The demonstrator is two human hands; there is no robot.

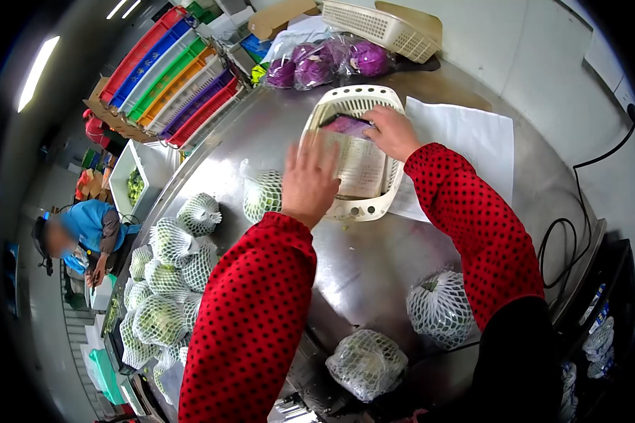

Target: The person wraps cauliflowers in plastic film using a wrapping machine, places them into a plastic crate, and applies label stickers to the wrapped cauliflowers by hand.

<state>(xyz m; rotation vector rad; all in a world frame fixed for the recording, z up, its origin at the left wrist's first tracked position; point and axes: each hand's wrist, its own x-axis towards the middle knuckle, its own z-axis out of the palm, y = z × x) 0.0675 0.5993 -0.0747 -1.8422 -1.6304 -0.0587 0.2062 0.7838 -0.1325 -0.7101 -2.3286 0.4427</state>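
My left hand (310,175) reaches over the left side of a cream plastic basket (365,210), its fingers stretched out and slightly blurred, holding nothing that shows. At the basket's far right, my right hand (394,132) has its fingers closed on the edge of a dark-rimmed phone (348,125) with a pinkish-purple face. Beneath the phone lies an open notebook (362,168) with writing on its pages, partly covered by my left hand. Just left of that hand sits a pale green vegetable in a white foam net (262,194).
Several netted vegetables (164,319) are heaped at the left table edge. A netted one (441,309) and a plastic-wrapped one (367,364) sit near me. Bagged purple cabbages (369,58) and another basket (381,29) stand at the back. A person in blue (95,236) works at left.
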